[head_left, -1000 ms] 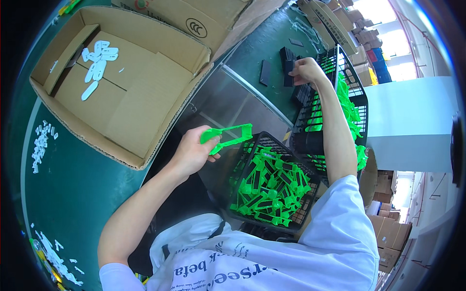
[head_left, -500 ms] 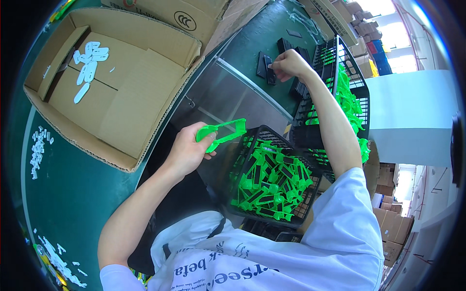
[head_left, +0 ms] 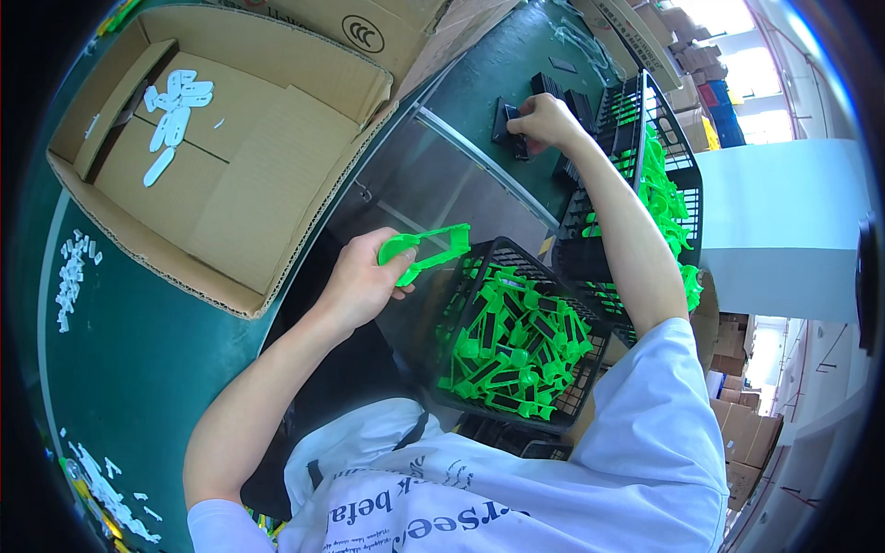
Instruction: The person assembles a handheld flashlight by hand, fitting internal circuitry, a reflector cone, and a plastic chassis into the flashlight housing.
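Observation:
My left hand (head_left: 355,284) grips a bright green plastic frame (head_left: 396,247) by one end, thumb on top. The frame has a long rectangular opening and points away to the right. Farther off, my right hand (head_left: 548,123) is closed with its fingertips on a flat black rectangular plate (head_left: 505,120) at the green tabletop. My fingers partly hide the plate, and whether it is lifted I cannot tell. Stacks of similar black plates (head_left: 546,85) stand just beyond that hand.
Below my hands a black crate (head_left: 576,405) holds many green frames with black inserts. Another black crate (head_left: 687,175) of green parts stands beside my right forearm. At left an open cardboard box (head_left: 249,175) contains white pieces (head_left: 175,120). Small white bits (head_left: 69,286) lie on the green table.
My right hand has shifted slightly and its fingers now press down over the black plate, which it held tilted before. My left hand holds the green frame almost unmoved.

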Motion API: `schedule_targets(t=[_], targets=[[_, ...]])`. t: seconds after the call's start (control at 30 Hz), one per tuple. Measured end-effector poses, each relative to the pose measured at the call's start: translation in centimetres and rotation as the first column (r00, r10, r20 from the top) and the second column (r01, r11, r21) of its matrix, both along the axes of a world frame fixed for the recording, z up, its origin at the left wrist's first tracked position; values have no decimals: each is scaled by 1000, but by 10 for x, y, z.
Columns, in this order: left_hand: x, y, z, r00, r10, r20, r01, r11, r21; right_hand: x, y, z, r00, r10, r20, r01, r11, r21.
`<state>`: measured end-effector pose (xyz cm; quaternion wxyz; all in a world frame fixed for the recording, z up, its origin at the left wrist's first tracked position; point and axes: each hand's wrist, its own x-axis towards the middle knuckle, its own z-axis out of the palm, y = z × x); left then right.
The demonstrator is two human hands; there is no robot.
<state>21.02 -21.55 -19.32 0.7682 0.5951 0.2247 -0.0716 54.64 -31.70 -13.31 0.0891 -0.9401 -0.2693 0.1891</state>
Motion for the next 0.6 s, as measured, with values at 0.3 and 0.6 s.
schedule_targets(t=[0.3, 0.6], targets=[[0, 0, 3, 1000, -3, -21, 3, 1000, -16, -1, -1, -2, 1000, 22, 19, -22, 1000, 6], [0, -1, 3, 1000, -16, -11, 16, 1000, 4, -3, -2, 0, 967, -49, -251, 72, 994, 84]])
